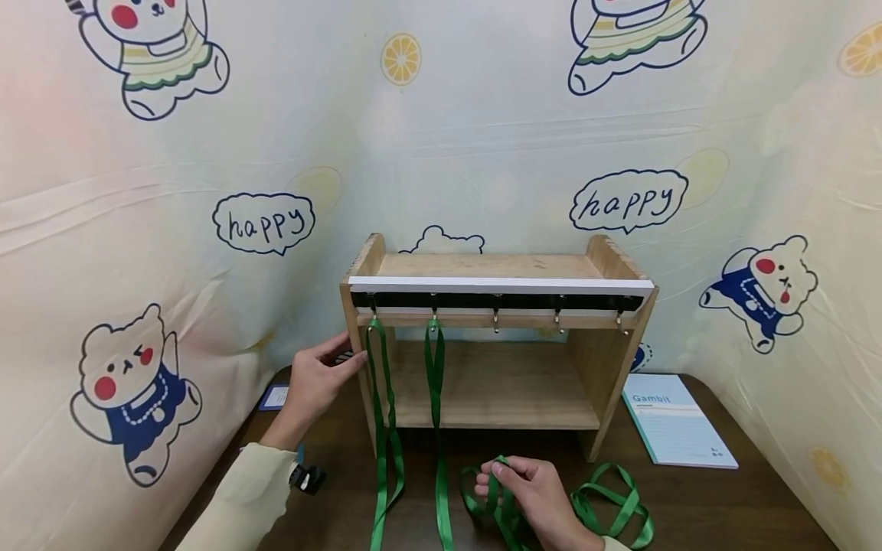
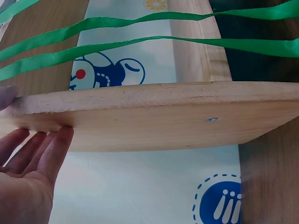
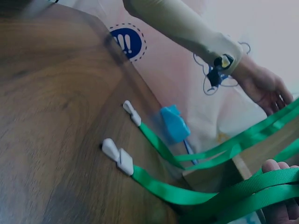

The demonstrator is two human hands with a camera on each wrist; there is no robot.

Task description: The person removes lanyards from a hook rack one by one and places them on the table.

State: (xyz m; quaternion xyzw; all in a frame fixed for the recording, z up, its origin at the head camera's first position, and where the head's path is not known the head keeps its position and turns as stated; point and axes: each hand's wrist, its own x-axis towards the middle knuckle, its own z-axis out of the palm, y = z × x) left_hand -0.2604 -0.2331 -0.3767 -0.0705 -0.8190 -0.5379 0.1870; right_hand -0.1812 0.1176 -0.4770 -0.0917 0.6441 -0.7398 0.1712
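A small wooden shelf (image 1: pixel 482 417) stands on the table, with a row of metal hooks (image 1: pixel 496 317) along its upper front. Green lanyards hang from the two leftmost hooks: one lanyard (image 1: pixel 386 405) at the left end, another lanyard (image 1: pixel 436 375) beside it. My left hand (image 1: pixel 315 386) grips the shelf's left side panel (image 2: pixel 149 121), thumb at the front edge and fingers against the outer face. Low in front of the shelf, my right hand (image 1: pixel 540 497) holds a green lanyard (image 1: pixel 506 509) between thumb and fingers. White clips (image 3: pixel 124 161) end the hanging lanyards.
More green lanyard (image 1: pixel 613 501) lies looped on the table right of my right hand; whether it joins the held one, I cannot tell. A light blue notebook (image 1: pixel 678 421) lies at the right. Behind the shelf hangs a printed curtain (image 1: pixel 482 153). A blue object (image 3: pixel 175 124) sits at the left.
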